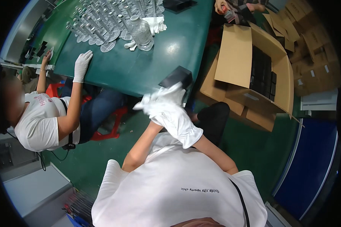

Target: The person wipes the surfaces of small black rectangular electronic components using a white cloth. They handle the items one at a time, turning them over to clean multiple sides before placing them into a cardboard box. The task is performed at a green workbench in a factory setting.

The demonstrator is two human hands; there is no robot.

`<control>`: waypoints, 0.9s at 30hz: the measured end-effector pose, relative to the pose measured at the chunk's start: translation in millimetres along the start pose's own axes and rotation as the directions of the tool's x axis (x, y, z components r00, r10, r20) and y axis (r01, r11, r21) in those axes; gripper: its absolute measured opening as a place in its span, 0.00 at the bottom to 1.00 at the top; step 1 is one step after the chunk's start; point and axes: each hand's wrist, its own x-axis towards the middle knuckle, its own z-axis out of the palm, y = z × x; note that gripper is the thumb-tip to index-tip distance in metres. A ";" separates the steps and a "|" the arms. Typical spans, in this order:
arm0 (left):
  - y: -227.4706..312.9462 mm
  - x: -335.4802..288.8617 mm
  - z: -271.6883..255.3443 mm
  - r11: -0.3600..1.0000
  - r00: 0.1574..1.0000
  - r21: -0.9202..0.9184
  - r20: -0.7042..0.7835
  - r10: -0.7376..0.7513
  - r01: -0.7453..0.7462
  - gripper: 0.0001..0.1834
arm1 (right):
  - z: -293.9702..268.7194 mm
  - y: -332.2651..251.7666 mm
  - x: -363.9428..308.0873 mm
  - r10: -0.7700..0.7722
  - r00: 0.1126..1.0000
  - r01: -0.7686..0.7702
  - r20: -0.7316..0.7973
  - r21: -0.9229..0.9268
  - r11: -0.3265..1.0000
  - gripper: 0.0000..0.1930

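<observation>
Both my hands wear white gloves and overlap near the front corner of the green table [170, 51]. My left hand [152, 105] is smeared by motion, and its fingers cannot be told apart. Across it lies my right hand [176, 124], its loose glove cuff reaching down the wrist; its fingers are hidden or blurred. Just beyond the gloves, a black box [181, 75] rests at the table edge. Whether a glove touches this box cannot be made out. No held object shows between the hands.
A clear plastic jar [141, 33], white cloths [155, 25] and several metal posts on round bases [108, 46] stand farther back. An open cardboard box [235, 56] with black boxes is at right. One person [41, 121] sits left; another person's hand [221, 6] shows top right.
</observation>
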 end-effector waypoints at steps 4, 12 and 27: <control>5.0 18.5 -6.4 0.574 0.882 -0.677 0.276 -0.383 0.461 0.17 | -18.0 16.5 -16.1 0.007 0.999 0.006 -0.044 0.298 0.954 0.14; -24.2 8.5 -10.9 0.939 0.975 -0.281 -0.036 -0.217 0.199 0.12 | -55.7 82.1 33.6 0.210 0.856 -0.200 -0.472 0.072 0.977 0.21; -44.7 -21.9 2.7 0.907 0.995 0.414 -0.090 -0.037 0.072 0.08 | 25.7 14.4 3.9 0.162 0.985 -0.086 -0.061 0.640 0.763 0.19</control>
